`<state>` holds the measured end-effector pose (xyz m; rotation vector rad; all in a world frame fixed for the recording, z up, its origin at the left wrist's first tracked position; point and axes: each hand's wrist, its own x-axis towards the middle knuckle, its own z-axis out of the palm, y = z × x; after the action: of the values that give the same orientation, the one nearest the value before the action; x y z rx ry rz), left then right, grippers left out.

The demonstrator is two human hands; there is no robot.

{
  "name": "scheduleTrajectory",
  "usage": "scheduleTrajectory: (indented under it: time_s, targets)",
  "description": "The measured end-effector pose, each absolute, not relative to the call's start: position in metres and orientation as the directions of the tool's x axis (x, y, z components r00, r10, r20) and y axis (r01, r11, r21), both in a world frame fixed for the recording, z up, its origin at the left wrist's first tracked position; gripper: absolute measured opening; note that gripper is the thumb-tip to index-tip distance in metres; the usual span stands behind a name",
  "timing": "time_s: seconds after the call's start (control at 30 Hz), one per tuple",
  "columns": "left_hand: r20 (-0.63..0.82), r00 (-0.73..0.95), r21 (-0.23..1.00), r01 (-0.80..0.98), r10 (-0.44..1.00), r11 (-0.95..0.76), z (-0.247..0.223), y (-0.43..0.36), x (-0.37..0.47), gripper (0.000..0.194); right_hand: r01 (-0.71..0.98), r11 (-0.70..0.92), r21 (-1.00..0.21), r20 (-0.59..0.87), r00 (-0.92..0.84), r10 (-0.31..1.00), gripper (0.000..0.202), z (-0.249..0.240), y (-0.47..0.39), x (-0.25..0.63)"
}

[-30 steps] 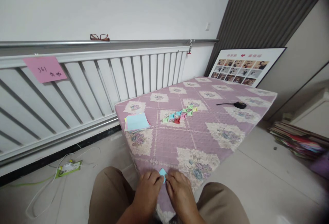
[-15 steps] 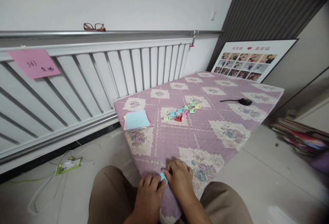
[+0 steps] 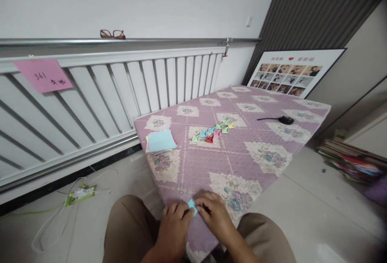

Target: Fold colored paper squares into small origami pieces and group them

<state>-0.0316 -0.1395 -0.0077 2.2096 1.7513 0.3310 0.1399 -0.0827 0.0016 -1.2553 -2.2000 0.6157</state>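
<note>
A small piece of light-blue folded paper (image 3: 192, 205) lies at the near corner of the table, between my two hands. My left hand (image 3: 175, 223) is closed on its left side, thumb and fingers pressed together there. From the right, my right hand (image 3: 214, 214) pinches the other edge with its fingers curled. Fingers partly cover the paper, so its full shape is hidden. Farther up the cloth sits a cluster of several small folded paper pieces (image 3: 209, 139) in red, pink, green, blue and yellow. A stack of coloured paper sheets (image 3: 161, 141), blue on top, rests at the table's left edge.
A purple floral tablecloth (image 3: 199, 166) covers the table. Toward the right lies a black object with a cable (image 3: 286, 120). Behind stand a white radiator (image 3: 172, 79) and a photo board (image 3: 286, 69). A power strip (image 3: 81, 194) is on the floor at left.
My right hand has shifted slightly, its wrist now farther right and its fingers lower over the paper. More of the blue paper shows between the hands. The camera view has moved a little.
</note>
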Motion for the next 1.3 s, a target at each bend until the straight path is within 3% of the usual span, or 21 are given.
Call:
scheduleTrajectory:
  time_s: [0.17,0.3,0.7,0.9,1.3]
  targets:
    - [-0.003,0.238,0.49,0.847,0.971,-0.206,0.003,-0.123,-0.04,0.034,0.643,0.462,-0.61,0.164,-0.469,0.868,0.031,0.006,-0.094,0.14]
    - [-0.006,0.259,0.528,0.821,0.966,-0.217,0.004,-0.113,-0.043,0.026,0.653,0.442,-0.614,0.167,-0.441,0.882,0.028,0.005,-0.093,0.139]
    - [0.07,0.257,0.528,0.81,0.964,-0.254,-0.009,-0.112,-0.042,0.019,0.682,0.451,-0.576,0.165,-0.443,0.881,0.009,0.011,-0.096,0.137]
    - [0.054,0.254,0.527,0.814,0.966,-0.243,-0.008,-0.111,-0.042,0.016,0.71,0.421,-0.565,0.135,-0.424,0.896,0.016,0.013,-0.098,0.133]
    - [0.002,0.2,0.503,0.847,0.98,-0.174,-0.002,-0.11,-0.038,0.016,0.736,0.363,-0.572,0.123,-0.36,0.925,0.006,0.006,-0.094,0.126]
